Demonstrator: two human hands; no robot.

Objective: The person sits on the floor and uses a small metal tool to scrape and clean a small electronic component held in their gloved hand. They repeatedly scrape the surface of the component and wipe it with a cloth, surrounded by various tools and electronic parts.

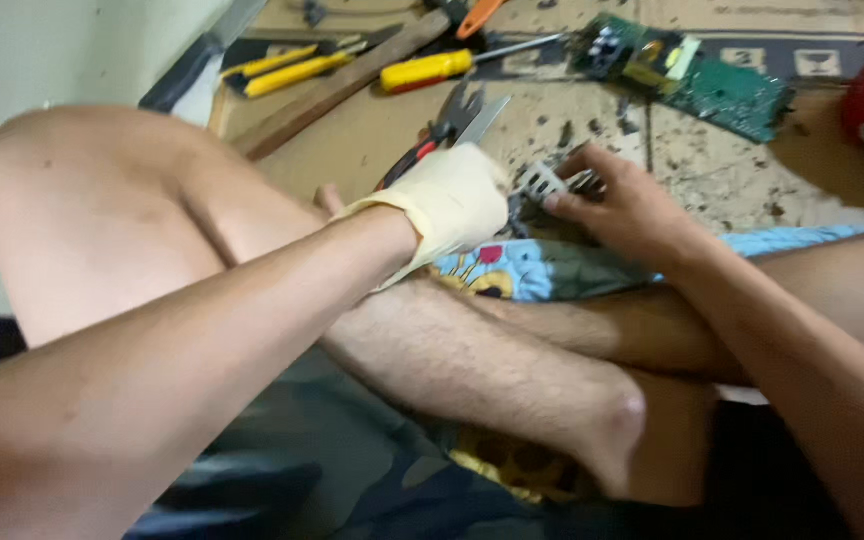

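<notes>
This looks like a home floor used as a small fix-it spot. At the top of the frame lie a yellow screwdriver [427, 69], yellow-handled pliers [287, 70] and a green circuit board [687, 72] on brown cardboard [372, 135]. The person sits on the floor with bare legs crossed.

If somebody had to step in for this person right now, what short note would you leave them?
Left hand: wears a pale glove and is closed against a small grey metal part.
Right hand: bare, fingertips pinching the same part from the other side.
The part is held just above the person's crossed legs, over a cardboard sheet on the floor.
Nearby on the cardboard: red-handled pliers, a yellow screwdriver, a green circuit board.
What is done or left cannot be judged; the part is too blurred to read.
</notes>
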